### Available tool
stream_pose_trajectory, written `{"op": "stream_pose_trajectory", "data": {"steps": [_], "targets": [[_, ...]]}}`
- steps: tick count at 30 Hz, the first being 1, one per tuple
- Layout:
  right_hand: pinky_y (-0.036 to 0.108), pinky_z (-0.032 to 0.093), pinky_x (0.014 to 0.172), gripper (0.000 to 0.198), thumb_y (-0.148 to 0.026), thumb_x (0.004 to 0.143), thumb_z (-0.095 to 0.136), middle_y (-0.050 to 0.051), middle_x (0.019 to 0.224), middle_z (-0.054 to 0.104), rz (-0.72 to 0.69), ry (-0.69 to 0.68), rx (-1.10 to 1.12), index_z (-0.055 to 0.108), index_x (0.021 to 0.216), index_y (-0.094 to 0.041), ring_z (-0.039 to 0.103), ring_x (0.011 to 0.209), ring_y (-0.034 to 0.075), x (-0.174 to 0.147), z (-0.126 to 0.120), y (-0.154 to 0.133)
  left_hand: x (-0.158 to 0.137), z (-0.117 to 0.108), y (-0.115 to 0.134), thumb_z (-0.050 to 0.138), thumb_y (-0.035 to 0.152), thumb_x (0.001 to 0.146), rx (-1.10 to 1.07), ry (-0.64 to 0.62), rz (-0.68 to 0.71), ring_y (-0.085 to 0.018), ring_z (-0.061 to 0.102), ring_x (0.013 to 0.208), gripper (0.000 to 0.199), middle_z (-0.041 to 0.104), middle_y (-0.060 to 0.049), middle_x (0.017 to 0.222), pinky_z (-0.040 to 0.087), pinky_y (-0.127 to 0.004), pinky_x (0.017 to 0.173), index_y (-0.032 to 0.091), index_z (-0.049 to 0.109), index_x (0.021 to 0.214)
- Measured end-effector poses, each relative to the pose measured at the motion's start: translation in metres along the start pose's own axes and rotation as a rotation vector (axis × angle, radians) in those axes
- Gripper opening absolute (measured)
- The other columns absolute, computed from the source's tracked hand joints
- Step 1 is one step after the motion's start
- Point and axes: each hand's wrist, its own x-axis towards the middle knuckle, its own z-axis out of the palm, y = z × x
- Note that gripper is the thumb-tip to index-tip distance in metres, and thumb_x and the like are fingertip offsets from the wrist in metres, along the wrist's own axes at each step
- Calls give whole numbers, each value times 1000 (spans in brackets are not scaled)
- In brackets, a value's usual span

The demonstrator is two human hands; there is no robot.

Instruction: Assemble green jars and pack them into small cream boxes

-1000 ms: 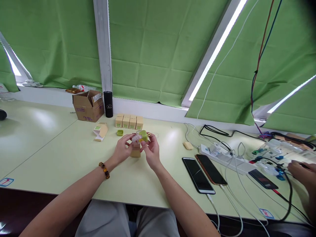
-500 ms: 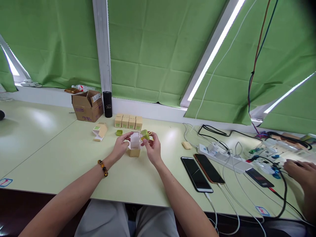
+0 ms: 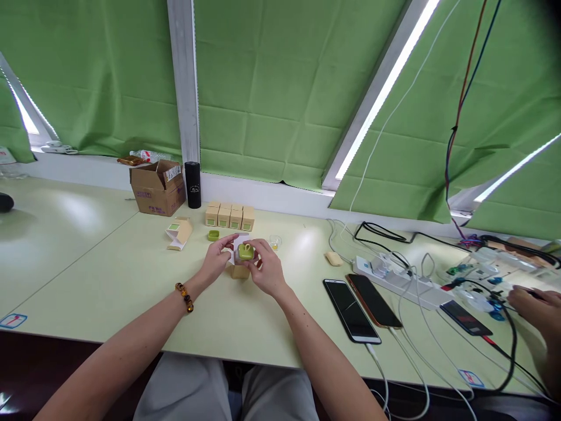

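My left hand is closed on the side of a small open cardboard box, whose white inner flap stands up. A small green case with a yellow loop is pinched in the fingers of my right hand, right over the box's mouth. The case seems to sit in clear plastic. Behind my left fingers lies a small green square cover. Just past my right hand is a clear plastic piece. An opened, folded carton rests to the left.
Several small boxes stand in a row at the back, near a black tumbler and a brown carton. On the right lie two phones, a power strip and cables. Another person's hand is at far right.
My right hand has moved left, bringing the green case from beside the box to over its opening. The clear plastic piece behind that hand now shows. My left hand stays on the box.
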Motion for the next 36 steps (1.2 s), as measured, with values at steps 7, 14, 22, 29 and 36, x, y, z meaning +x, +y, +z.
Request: {"op": "stream_pose_trajectory", "data": {"steps": [7,14,22,29,36], "targets": [[32,49,65,37,-22,88,63,8,127,64,-37,-74,-179,60,124,-30,61,109,27,-3,4,-3,-2,2,2,50,13,62,13,10,-1,-21,63,104,70,73,-11,122,54,-37,95,14,70,129],[33,41,65,21,-23,102,45,5,101,72,-36,47,-244,64,107,-31,60,93,26,-2,12,-1,-4,3,2,50,14,64,25,0,10,-21,62,102,70,72,-10,114,54,-33,85,14,70,131],[36,50,72,18,-20,94,58,8,117,59,9,133,-110,75,90,-27,59,97,24,-2,22,5,-6,5,8,51,13,64,52,-17,6,-22,61,104,71,72,-11,118,55,-33,85,15,69,132],[59,44,106,19,-14,80,72,11,119,58,125,197,16,79,71,-29,43,124,34,4,26,13,-7,7,7,51,13,65,60,-17,14,-21,62,102,70,72,-10,120,55,-32,85,14,68,133],[44,54,90,17,-33,93,59,9,118,64,141,275,269,73,100,-27,54,118,28,4,19,11,-5,4,10,52,14,64,26,-4,3,-22,63,103,66,72,-11,127,55,-35,89,14,71,128]]}}
